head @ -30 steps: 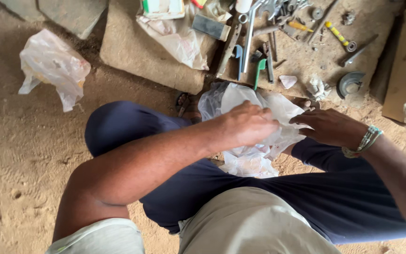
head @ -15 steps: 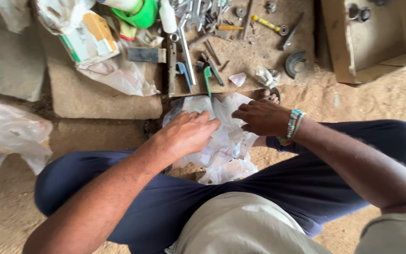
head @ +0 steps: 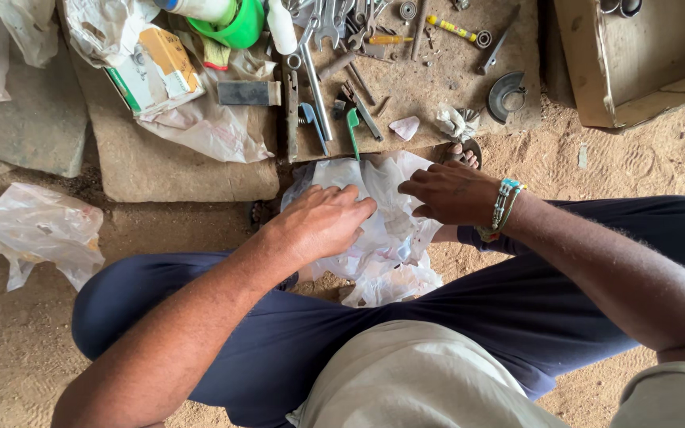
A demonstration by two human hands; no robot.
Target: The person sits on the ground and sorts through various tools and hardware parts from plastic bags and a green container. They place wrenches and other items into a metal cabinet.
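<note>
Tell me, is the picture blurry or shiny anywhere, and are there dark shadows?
Head view: soft, even daylight with no hard shadows; the left hand and right hand on the crumpled white plastic bag look sharp; the bag looks bright but not washed out; the metal spanners at the top show only dull glints; the edges bend slightly from the wide lens.

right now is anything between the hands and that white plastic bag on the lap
Nothing visible. The left hand and the right hand both rest directly on the crumpled white plastic bag, fingers pressing into it. The tools lie beyond it on the board, apart from the hands.
</note>
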